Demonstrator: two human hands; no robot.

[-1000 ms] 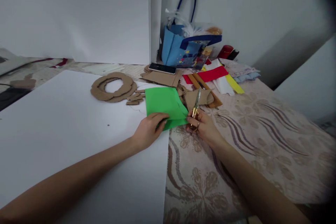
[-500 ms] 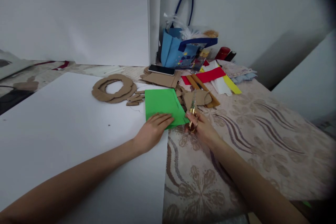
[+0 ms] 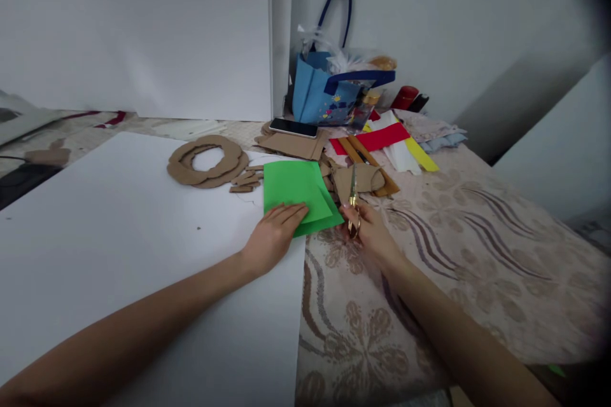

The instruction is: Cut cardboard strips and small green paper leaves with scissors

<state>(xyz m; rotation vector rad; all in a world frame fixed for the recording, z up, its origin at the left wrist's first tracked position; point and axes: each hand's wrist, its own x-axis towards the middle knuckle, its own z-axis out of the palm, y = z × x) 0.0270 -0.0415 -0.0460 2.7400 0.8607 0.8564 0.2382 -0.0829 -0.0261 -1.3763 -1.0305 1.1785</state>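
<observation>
Bright green paper (image 3: pixel 291 181), folded or layered, lies over the right edge of a large white sheet (image 3: pixel 157 254). My left hand (image 3: pixel 272 235) rests on its lower left part with fingers stretched out and lying flat. The layers stand slightly apart along the right side. In my right hand (image 3: pixel 370 232) is a pair of scissors (image 3: pixel 354 203) with gold handles, blades pointing up and away from me. My right fingertips are at the paper's lower right corner; whether they pinch it I cannot tell.
Cardboard rings (image 3: pixel 176 168) and small cardboard strips (image 3: pixel 244 181) lie left of the paper. Behind it are cardboard pieces (image 3: pixel 296 145) with a phone (image 3: pixel 293 127) on top, and a blue bag (image 3: pixel 308 92). Red (image 3: pixel 382 137), white and yellow strips lie at the back right on a patterned tablecloth (image 3: pixel 429 216).
My left hand has slid slightly left and down. The green paper's upper layer has shifted left, exposing more of the lower layer. My right hand and the scissors have moved slightly right.
</observation>
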